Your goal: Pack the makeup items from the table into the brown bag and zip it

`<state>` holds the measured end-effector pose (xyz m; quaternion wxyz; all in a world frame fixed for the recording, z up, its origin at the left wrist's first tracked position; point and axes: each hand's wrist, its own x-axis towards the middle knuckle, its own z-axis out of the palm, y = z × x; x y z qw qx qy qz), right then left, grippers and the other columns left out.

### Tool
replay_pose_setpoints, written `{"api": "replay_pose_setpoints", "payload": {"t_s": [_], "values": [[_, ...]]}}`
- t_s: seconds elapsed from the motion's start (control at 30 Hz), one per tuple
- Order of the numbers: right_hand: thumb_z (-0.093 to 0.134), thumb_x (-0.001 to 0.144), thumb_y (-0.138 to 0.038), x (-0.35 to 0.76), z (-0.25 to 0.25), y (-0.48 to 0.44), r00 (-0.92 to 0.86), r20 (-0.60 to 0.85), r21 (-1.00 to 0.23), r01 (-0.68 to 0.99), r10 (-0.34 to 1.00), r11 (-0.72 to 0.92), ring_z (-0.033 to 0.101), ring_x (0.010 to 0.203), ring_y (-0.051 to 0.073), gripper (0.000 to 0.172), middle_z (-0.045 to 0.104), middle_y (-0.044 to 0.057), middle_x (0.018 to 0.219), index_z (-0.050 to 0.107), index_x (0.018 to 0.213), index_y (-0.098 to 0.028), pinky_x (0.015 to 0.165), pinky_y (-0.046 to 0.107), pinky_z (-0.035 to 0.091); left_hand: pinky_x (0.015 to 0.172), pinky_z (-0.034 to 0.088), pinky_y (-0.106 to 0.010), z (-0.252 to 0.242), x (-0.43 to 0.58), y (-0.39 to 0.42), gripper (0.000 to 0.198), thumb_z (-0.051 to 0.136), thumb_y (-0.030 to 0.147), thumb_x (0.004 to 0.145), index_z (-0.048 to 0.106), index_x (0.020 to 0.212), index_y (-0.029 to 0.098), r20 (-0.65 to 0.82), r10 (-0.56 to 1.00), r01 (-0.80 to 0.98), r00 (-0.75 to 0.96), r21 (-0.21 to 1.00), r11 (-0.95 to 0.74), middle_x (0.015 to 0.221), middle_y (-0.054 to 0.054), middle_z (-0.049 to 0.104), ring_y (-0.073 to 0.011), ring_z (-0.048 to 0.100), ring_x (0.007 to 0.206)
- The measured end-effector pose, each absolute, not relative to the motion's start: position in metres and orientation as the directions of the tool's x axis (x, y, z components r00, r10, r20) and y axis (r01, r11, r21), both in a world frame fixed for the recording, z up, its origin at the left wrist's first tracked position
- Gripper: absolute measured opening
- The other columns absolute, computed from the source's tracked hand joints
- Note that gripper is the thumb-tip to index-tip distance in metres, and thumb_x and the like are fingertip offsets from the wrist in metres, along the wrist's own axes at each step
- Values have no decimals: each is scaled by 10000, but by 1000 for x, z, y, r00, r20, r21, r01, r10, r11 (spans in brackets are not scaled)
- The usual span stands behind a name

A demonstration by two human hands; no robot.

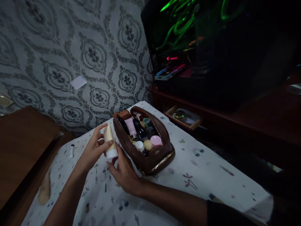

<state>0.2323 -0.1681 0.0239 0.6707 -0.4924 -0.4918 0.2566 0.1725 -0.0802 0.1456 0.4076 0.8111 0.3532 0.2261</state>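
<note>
My left hand holds a pale cream tube upright, its white cap pointing down. My right hand has its fingers curled about the capped end, with the thumb just below it. Right beside both hands sits a brown toiletry bag, unzipped and wide open. Inside it are a lilac tube, a black bottle, a pink-lidded jar, a white-capped container and a round yellowish item. Other containers lie deeper in, partly hidden.
On the patterned white cloth lie a small white tube and a long beige object. A partly open drawer sticks out at the right, under a dark screen. Brown wooden furniture borders the left.
</note>
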Motion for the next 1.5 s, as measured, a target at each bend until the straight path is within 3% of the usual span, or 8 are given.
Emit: {"api": "replay_pose_setpoints", "payload": {"t_s": [0.1,0.23,0.37,0.53,0.67,0.8,1.13,1.5], "values": [[536,875,-222,232,23,-167,386,399,-917,143,832,373,604,873,193,627,623,81,1077,335,1467,-173,859,377,509,513,492,-224,151,175,-83,841,738,487,680,387,1412,267,71,747,375,662,831,-411,952,-11,552,-154,597,713],[516,870,-217,231,20,-167,398,374,-927,156,838,340,598,801,169,333,580,22,914,496,1201,-182,780,339,495,549,467,-204,166,183,-79,820,749,447,716,384,1429,270,117,682,357,722,781,-512,973,-20,569,-172,599,814],[466,884,-191,232,15,-167,369,460,-888,202,807,414,590,848,157,510,575,64,1082,375,1386,-184,699,295,485,681,518,-280,191,199,-64,892,743,442,727,320,1481,222,217,579,357,786,605,-711,1048,-63,619,-232,624,940],[433,895,-165,232,8,-167,327,484,-872,256,812,417,585,874,160,554,568,87,1140,330,1439,-180,703,299,492,887,499,-339,223,224,-56,749,648,405,843,329,1502,247,256,201,213,946,-17,-977,1339,-99,573,-297,581,1185],[429,894,-148,232,4,-165,319,486,-868,282,814,408,586,865,164,520,575,73,1105,379,1409,-191,710,305,497,785,491,-290,231,245,-63,581,542,242,921,348,1468,229,26,68,72,997,-488,-870,1334,-110,569,-282,549,1205],[429,898,-133,233,1,-164,318,508,-850,336,800,406,581,866,166,494,582,65,1091,418,1386,-208,759,317,506,621,430,-256,227,263,-60,525,467,88,928,382,1431,209,-97,-13,-79,995,-710,-700,1218,-116,597,-251,537,1106],[434,891,-106,233,-6,-163,293,530,-826,389,796,407,583,887,171,503,592,81,1125,423,1386,-191,819,324,523,642,431,-273,215,290,-36,574,502,13,872,430,1381,270,-357,-224,-417,907,-694,-586,1227,-85,619,-241,547,1089],[454,893,-97,236,-7,-164,256,487,-844,382,835,375,573,908,166,495,579,81,1155,435,1375,-206,873,347,514,716,449,-250,194,292,-37,465,500,37,897,524,1280,298,-387,-266,-457,883,-577,-677,1158,-54,659,-200,585,1096]]}}
